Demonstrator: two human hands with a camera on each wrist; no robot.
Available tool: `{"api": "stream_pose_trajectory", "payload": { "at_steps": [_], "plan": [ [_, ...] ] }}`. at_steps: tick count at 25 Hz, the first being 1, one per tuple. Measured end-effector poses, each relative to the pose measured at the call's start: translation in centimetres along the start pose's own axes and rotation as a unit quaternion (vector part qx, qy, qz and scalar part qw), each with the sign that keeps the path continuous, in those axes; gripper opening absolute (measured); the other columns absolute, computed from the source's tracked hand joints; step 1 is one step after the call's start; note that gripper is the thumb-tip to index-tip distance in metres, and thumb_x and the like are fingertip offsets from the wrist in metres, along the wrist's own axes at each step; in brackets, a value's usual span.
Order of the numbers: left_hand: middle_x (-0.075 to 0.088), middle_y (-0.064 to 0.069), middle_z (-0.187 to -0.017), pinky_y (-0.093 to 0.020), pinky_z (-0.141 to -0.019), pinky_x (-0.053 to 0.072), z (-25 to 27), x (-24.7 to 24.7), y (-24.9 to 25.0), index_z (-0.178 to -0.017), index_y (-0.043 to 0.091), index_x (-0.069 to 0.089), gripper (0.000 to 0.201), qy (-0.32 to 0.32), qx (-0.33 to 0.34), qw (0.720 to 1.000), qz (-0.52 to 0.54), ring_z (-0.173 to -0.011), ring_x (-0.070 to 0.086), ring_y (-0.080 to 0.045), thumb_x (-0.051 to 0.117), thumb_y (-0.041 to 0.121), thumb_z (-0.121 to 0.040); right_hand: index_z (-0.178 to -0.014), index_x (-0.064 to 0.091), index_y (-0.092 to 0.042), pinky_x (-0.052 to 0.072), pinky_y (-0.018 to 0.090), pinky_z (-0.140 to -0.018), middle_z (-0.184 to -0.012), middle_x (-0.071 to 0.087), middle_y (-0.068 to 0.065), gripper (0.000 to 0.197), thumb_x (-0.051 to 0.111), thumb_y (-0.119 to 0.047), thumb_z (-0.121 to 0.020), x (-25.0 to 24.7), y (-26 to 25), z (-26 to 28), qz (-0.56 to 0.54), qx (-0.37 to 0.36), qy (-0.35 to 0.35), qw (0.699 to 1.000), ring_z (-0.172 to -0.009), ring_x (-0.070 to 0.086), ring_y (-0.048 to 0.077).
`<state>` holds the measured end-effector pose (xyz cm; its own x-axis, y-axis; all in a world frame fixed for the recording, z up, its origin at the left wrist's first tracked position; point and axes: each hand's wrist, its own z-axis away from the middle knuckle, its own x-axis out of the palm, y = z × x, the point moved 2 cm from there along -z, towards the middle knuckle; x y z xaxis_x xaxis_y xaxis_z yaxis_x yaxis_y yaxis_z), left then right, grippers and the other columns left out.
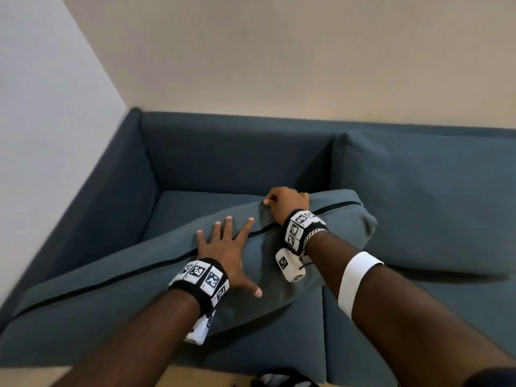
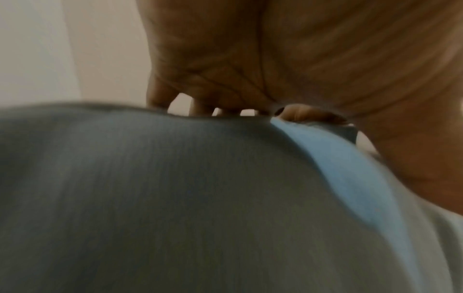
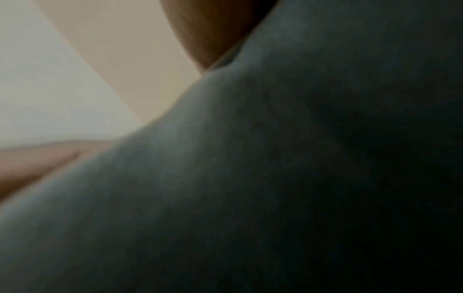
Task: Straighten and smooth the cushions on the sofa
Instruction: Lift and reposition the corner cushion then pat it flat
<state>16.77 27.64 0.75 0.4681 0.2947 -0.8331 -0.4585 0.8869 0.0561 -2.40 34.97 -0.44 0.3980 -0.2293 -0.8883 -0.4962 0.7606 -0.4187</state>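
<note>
Two bare forearms reach in from below, each wrist wrapped in a black band set with white blocks printed in black-and-white square codes. Her or his left hand (image 1: 223,247) lies flat, fingers fanned wide and straight, pressing the soft top of a long blue-grey cushion (image 1: 134,297) that lies tipped across the seat of the sofa (image 1: 178,152). A dark zip line (image 1: 117,279) runs along the cushion's length, passing under both hands. Beyond it the right hand (image 1: 284,205) is curled, fingers bunching a fold of the woven fabric near the cushion's far end. A second plump cushion (image 1: 435,196), same matte weave, leans against the backrest on the right. Plain cream walls (image 1: 279,51) meet in a corner behind. Both wrist views show only blurred cloth and skin.
</note>
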Motion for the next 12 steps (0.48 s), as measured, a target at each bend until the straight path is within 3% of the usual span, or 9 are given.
{"api": "stream_pose_trajectory", "payload": {
  "at_steps": [3,6,8,10,12],
  "plan": [
    [0.001,0.001,-0.171,-0.066,-0.121,0.005,-0.5,0.4,-1.0,-0.156,0.046,-0.013,0.151,0.082,-0.038,0.996,0.021,-0.157,0.006,-0.028,0.072,0.091,-0.04,-0.105,0.072,-0.034,0.041,0.045,-0.104,-0.113,0.072,-0.005,0.021,0.057,-0.049,-0.099,-3.4,0.6,-0.3,-0.036,-0.044,-0.019,0.998,-0.116,0.063,0.022],
    [0.038,0.009,-0.158,-0.052,-0.12,0.016,-0.2,1.0,-2.8,-0.151,0.042,0.028,0.132,0.157,-0.053,0.985,0.045,-0.147,0.035,-0.017,0.056,0.101,-0.037,-0.117,0.068,-0.042,0.029,0.047,-0.112,-0.125,0.067,-0.014,0.043,0.049,-0.072,-0.091,-4.0,4.2,2.8,0.038,-0.121,-0.009,0.992,-0.125,0.052,0.015],
    [0.062,0.012,-0.119,-0.041,-0.098,0.035,-0.4,1.2,-3.2,-0.118,0.039,0.056,0.102,0.208,-0.038,0.974,0.078,-0.116,0.059,-0.016,0.047,0.103,-0.039,-0.129,0.063,-0.046,0.016,0.045,-0.121,-0.139,0.062,-0.017,0.061,0.043,-0.082,-0.084,-2.6,7.2,5.9,0.051,-0.16,-0.014,0.986,-0.138,0.046,0.014],
    [0.054,0.013,-0.078,-0.034,-0.071,0.032,-0.6,0.6,-2.8,-0.076,0.032,0.048,0.075,0.235,-0.004,0.964,0.128,-0.081,0.059,-0.022,0.049,0.1,-0.044,-0.116,0.071,-0.041,0.018,0.041,-0.117,-0.123,0.069,-0.016,0.056,0.044,-0.078,-0.083,-1.1,8.5,7.5,0.039,-0.158,0.018,0.987,-0.13,0.054,0.016],
    [0.042,0.009,-0.06,-0.034,-0.058,0.029,-0.3,-1.0,-2.2,-0.062,0.025,0.033,0.076,0.231,0.043,0.957,0.168,-0.062,0.047,-0.021,0.063,0.093,-0.05,-0.094,0.071,-0.034,0.025,0.039,-0.105,-0.096,0.07,-0.015,0.038,0.053,-0.067,-0.088,-1.6,7.7,7.7,0.017,-0.107,0.071,0.992,-0.108,0.061,0.017]
  ]
}}
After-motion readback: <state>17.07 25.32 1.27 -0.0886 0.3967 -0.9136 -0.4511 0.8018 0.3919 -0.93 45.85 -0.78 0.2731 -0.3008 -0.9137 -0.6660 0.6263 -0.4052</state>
